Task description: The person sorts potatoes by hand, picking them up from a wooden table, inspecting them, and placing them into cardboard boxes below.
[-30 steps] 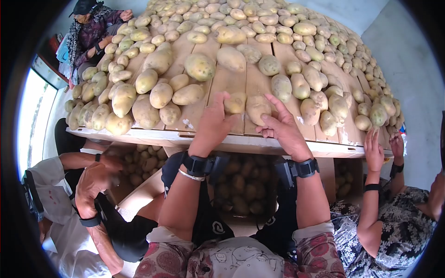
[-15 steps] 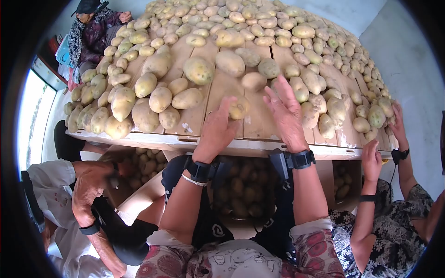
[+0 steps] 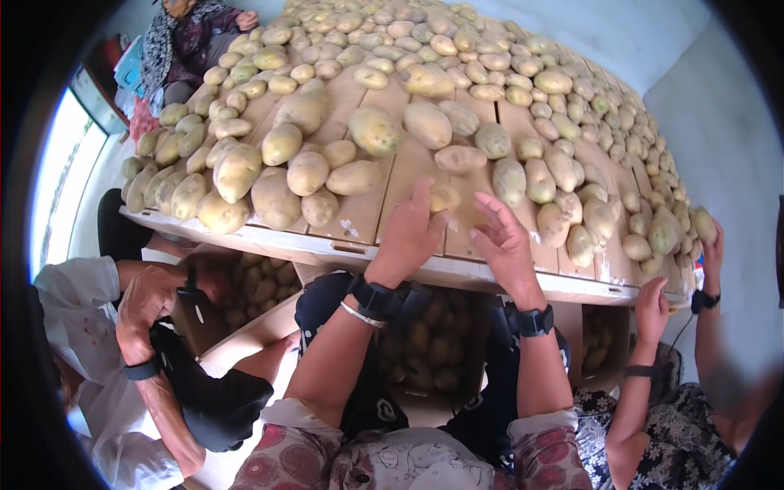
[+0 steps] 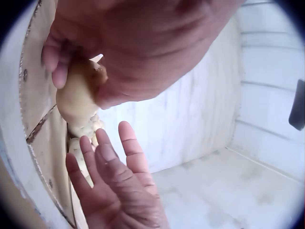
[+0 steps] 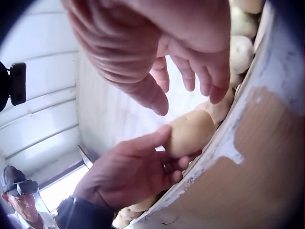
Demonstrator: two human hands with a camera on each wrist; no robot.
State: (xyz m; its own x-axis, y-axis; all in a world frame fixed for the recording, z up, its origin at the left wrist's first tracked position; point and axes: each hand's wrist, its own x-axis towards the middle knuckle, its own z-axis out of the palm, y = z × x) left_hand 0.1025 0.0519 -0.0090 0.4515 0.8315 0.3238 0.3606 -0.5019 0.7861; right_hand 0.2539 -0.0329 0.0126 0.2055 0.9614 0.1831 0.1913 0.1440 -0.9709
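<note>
The left hand (image 3: 406, 233) pinches a potato (image 5: 190, 135) over the table's (image 3: 278, 242) near side, its long axis, I'd say, running crosswise toward the right hand (image 3: 504, 237), which hangs just beside it, empty and loosely spread. Farther back, more potatoes (image 3: 427, 124) lie scattered.

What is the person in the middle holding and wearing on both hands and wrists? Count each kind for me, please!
Potatoes held: 1, in the left hand
Black wrist straps: 2, one on the left wrist, one on the right
Silvery bracelets: 1, on the left wrist
Total: 4
</note>
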